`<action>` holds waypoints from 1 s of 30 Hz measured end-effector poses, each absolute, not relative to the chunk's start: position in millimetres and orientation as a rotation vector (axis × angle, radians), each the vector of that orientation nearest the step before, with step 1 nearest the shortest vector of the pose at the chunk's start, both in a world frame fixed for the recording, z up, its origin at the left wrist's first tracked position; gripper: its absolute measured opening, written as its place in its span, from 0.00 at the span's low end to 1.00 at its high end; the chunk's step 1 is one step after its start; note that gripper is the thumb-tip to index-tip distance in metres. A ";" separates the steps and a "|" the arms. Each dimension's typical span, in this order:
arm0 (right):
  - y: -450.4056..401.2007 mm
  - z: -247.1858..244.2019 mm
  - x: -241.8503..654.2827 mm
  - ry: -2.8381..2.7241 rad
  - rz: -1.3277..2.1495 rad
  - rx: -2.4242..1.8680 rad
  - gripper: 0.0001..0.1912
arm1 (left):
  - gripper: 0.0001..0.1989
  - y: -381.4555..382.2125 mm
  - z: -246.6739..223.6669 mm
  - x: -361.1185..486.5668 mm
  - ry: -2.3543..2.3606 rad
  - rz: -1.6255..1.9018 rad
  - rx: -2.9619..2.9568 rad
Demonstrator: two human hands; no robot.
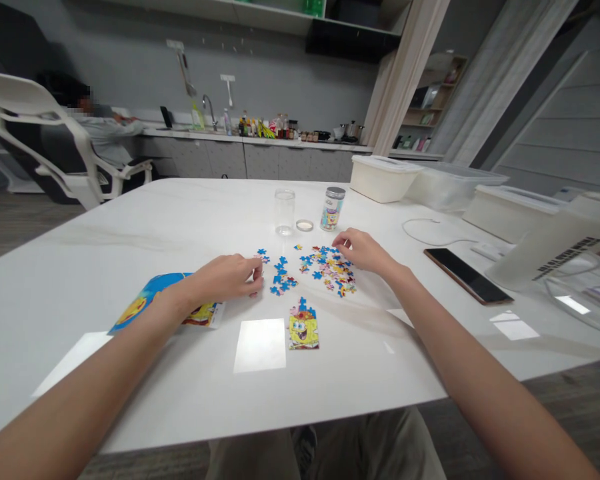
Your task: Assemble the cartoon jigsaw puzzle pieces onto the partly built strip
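"Leaflet (153,293) on the left?"

"Partly hidden by the left forearm (145,347), on the surface (205,213). Next the left hand (237,275), fingers curled beside blue pieces (276,290); whether its grip holds one, I can't tell."

"Middle?"

"Clear jar (284,213) at the back, joined section (303,330) at the front, then lid (305,225), mixed pile (334,268) and printed jar (331,213)."

"And the right hand (357,247)?"

"Fingers bent at the pile's far edge; I can't tell its grip either. Phone (465,275) lies to its right."

Grey wall (280,87) above grey cabinets (263,161); white-framed chair (63,147) at left, pale curtain (510,80) at right, grey-brown floor (5,230), glossy white bench (205,210).
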State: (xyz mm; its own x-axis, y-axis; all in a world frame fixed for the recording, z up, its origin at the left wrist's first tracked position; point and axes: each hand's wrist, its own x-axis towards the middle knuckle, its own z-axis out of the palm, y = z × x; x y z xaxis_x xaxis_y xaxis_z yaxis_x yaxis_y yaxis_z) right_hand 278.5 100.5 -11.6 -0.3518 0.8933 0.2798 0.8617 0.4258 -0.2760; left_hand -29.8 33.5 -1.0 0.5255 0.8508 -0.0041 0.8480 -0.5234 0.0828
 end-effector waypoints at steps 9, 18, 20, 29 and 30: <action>88.4 -14.1 258.9 -2.359 0.179 -1.293 0.10 | 0.10 32.8 3.5 -15.7 1.340 0.664 1.770; 79.4 -18.6 248.5 -2.456 0.211 -1.154 0.11 | 0.05 33.5 -1.9 -20.7 1.094 0.799 1.243; 77.4 -19.3 246.3 -2.489 0.218 -1.128 0.10 | 0.04 33.4 -3.7 -19.2 1.082 0.806 1.160; 72.7 -17.9 241.6 -2.544 0.302 -1.145 0.08 | 0.04 31.5 -2.8 -14.0 1.125 0.851 0.997; 73.3 -18.3 242.0 -2.541 0.310 -1.152 0.08 | 0.04 31.0 -2.0 -14.0 1.127 0.854 0.980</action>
